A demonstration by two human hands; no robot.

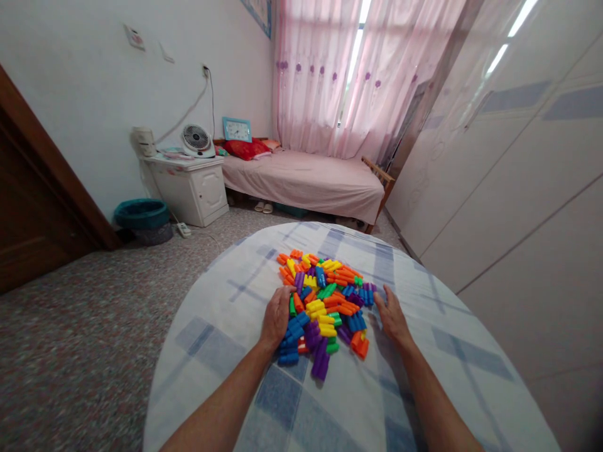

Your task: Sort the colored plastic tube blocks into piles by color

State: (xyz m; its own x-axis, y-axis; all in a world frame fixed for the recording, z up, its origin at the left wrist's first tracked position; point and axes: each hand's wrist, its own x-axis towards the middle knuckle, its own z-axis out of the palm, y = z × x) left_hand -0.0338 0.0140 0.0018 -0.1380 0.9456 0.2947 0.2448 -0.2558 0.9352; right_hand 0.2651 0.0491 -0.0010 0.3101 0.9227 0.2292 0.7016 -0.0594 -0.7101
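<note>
A heap of small plastic building pieces (325, 301) in orange, yellow, blue, purple and green lies on a round table covered with a white and blue checked cloth (339, 402). My left hand (276, 317) rests palm down on the heap's left edge, fingers stretched over blue and green pieces. My right hand (391, 316) lies flat on the cloth at the heap's right edge, fingers spread and touching purple and blue pieces. Neither hand holds a piece.
A speckled floor stretches to the left of the table. Beyond it stand a bed with a pink cover (306, 179), a white bedside cabinet (191, 185) with a small fan, and a teal bin (141, 216). White wardrobe doors (509, 176) run along the right.
</note>
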